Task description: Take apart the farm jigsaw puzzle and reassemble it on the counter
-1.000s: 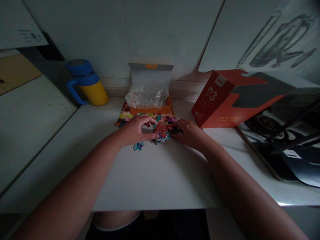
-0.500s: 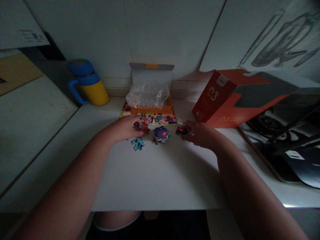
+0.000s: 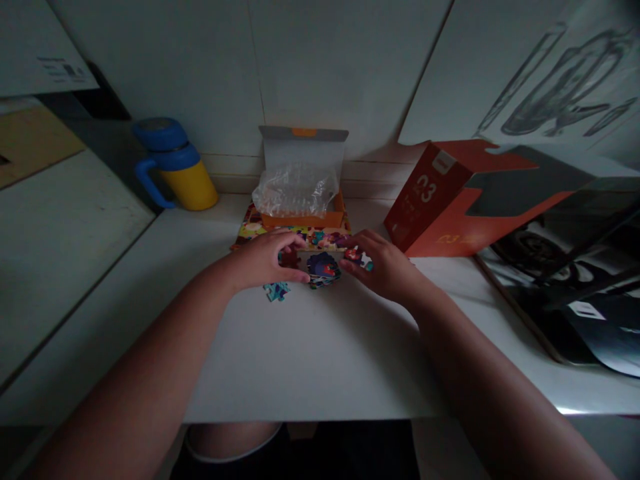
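Note:
A stack of jigsaw puzzle pieces, the top one dark blue with a red patch, lies on the white table. To its left is my left hand, thumb and fingers spread, the thumb tip close to the stack's edge. My right hand curves in from the other side, its thumb and fingers apart and near the stack. A reddish-brown piece shows in the gap of my left hand. More colourful pieces show beneath my right hand. One teal piece lies below my left hand.
Behind the hands, a colourful puzzle sheet lies under an open orange box holding clear plastic wrap. A blue and yellow jug stands back left. A large red box stands at the right, near a dark framed object.
Both hands have moved inward to the two sides of the stack. My right hand has come left, off the pieces at the right, and its fingers are spread wider.

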Tool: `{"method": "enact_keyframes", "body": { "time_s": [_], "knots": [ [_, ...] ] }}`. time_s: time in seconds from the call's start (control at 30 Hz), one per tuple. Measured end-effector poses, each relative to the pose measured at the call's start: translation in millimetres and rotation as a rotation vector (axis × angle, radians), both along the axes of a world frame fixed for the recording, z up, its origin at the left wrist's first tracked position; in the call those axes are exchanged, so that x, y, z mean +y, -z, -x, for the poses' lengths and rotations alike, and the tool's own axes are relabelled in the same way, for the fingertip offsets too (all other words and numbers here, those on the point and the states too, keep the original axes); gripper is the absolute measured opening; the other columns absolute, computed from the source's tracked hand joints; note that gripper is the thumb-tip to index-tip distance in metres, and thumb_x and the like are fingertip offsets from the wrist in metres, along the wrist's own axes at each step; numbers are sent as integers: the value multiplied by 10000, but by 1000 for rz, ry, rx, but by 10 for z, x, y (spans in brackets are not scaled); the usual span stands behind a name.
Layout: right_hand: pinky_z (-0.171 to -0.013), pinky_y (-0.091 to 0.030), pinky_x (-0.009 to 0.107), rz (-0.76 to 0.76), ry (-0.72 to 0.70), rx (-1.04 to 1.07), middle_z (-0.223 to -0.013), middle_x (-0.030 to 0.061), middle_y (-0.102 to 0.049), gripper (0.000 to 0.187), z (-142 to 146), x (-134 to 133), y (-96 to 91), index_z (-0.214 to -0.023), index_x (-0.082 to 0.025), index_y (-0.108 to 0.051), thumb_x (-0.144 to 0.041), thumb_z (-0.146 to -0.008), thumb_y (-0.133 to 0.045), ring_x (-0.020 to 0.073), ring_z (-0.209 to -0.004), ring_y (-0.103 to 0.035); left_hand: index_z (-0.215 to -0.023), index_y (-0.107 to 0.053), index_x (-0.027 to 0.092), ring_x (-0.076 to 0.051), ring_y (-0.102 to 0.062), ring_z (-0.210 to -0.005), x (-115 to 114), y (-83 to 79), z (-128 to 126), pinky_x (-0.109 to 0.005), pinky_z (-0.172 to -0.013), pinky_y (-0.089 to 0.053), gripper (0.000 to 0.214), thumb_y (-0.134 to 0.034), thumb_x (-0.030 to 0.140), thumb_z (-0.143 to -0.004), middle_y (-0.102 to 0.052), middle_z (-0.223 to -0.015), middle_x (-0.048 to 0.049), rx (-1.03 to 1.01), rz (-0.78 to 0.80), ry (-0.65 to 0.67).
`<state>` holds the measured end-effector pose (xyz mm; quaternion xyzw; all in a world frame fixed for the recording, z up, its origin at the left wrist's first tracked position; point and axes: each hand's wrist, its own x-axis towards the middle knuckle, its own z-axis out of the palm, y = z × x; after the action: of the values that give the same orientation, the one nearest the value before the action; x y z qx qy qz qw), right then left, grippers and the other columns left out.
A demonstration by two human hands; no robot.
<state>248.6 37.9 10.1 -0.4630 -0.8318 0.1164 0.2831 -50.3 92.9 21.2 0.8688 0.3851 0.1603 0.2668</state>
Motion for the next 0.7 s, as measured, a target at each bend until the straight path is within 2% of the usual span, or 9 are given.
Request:
{"method": "enact_keyframes", "body": {
  "time_s": [0.1, 0.23, 0.33, 0.5, 0.7],
  "knots": [
    [-1014, -575, 461, 25, -77, 40, -1324, 162, -670, 515, 91, -54, -13, -1335, -225, -652, -516, -928, -769, 301, -1150, -706, -1301, -646, 253, -265, -673, -1079, -66, 48, -103, -381, -929, -538, 720, -874, 632, -733, -670, -1326, -99, -29, -7, 6],
    [-1128, -522, 496, 7, -85, 30, -1392, 162, -644, 455, 130, -60, 42, -1260, -238, -674, -482, -900, -809, 328, -1333, -630, -1311, -634, 253, -303, -646, -1189, -130, 107, -221, -414, -992, -522, 722, -887, 610, -736, -653, -1354, -115, -18, -28, 15],
    [-1078, -550, 466, 18, -76, 23, -1350, 149, -657, 389, 138, -56, 48, -1216, -229, -672, -444, -917, -795, 305, -1268, -661, -1285, -637, 238, -309, -632, -1220, -156, 118, -271, -424, -1010, -511, 668, -875, 586, -767, -659, -1318, -120, -18, -62, 17],
    [-913, -597, 409, 54, -87, 36, -1288, 139, -668, 349, 150, -67, 10, -1183, -219, -661, -419, -924, -783, 248, -1032, -708, -1265, -639, 240, -290, -634, -1216, -154, 127, -274, -425, -1026, -504, 556, -814, 558, -844, -660, -1296, -108, -53, -71, 32],
    [-863, -588, 390, -13, -27, 86, -1196, 115, -683, 347, 30, -35, -54, -1196, -231, -658, -442, -941, -760, 245, -996, -694, -1237, -645, 224, -285, -637, -1218, -127, 138, -244, -420, -1028, -504, 497, -790, 521, -866, -672, -1303, -105, -76, -93, 30]
  ]
}}
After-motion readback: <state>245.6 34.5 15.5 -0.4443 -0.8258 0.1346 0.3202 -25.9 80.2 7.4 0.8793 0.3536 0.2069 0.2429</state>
